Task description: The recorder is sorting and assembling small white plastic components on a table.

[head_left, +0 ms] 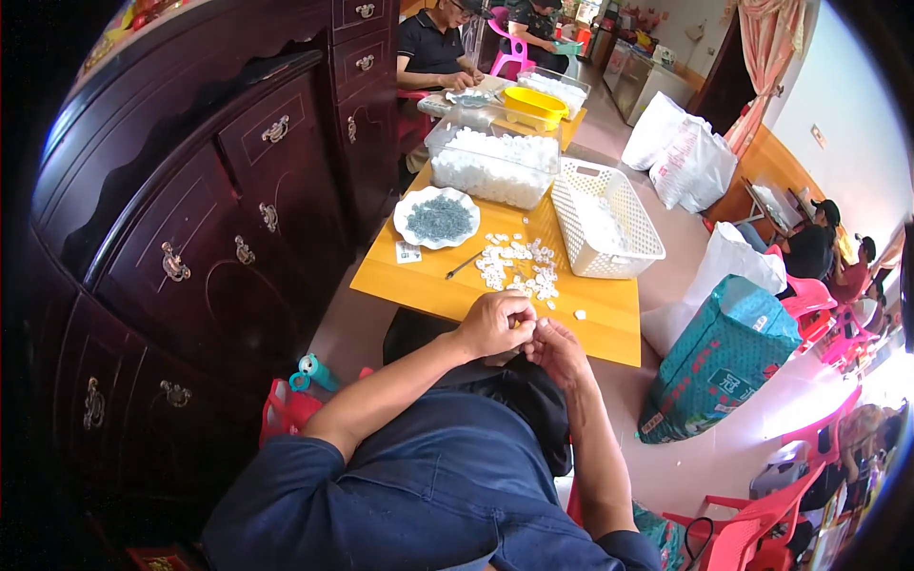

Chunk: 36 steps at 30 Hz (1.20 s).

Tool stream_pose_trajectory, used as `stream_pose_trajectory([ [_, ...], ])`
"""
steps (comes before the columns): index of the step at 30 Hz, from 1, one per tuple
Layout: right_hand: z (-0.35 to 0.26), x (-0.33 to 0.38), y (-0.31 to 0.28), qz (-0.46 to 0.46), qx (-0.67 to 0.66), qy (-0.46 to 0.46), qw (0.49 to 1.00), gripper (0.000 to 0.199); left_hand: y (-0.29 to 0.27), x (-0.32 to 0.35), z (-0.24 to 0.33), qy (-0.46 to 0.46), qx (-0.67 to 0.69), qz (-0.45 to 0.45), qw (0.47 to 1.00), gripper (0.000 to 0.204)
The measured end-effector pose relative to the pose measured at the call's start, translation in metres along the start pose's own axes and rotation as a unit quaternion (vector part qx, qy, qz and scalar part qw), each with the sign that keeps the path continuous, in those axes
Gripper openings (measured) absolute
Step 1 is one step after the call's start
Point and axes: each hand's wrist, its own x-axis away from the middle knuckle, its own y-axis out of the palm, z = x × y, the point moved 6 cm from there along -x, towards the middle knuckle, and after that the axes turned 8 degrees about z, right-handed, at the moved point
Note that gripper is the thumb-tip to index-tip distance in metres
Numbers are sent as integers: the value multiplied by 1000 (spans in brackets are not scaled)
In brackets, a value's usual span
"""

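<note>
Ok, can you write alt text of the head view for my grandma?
A person's left hand and right hand are close together by the near edge of a yellow table, before scattered white pieces. Left of these is a plate of grey bits, right a white basket, behind a clear bin; a co-worker sits farther back.

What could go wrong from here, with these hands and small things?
The left hand and right hand meet by the front edge of the table; any small item between them, too hidden to tell, might drop. Loose white pieces lie just beyond, so a careless sweep could scatter them. The scalloped plate of grey pieces sits near the table's left edge; a bump might spill it.
</note>
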Motion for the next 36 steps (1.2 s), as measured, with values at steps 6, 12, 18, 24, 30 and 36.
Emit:
stream_pose_trajectory([
  [6,7,5,2,11,21,40,999,23,-3,8,2,27,-29,-5,999,6],
  [12,9,3,-1,41,37,19,998,21,-3,10,0,18,-42,-8,999,6],
  [18,6,0,-4,59,99,-35,993,20,-2,12,-10,-14,-15,-14,1000,5],
  [24,7,0,2,56,120,-72,989,22,2,16,-25,-66,36,-30,997,3],
  [30,2,-1,5,69,162,-145,974,23,10,22,-55,-172,127,-56,975,2],
  [36,4,1,7,85,210,-134,965,25,10,25,-52,-169,103,-44,979,5],
])
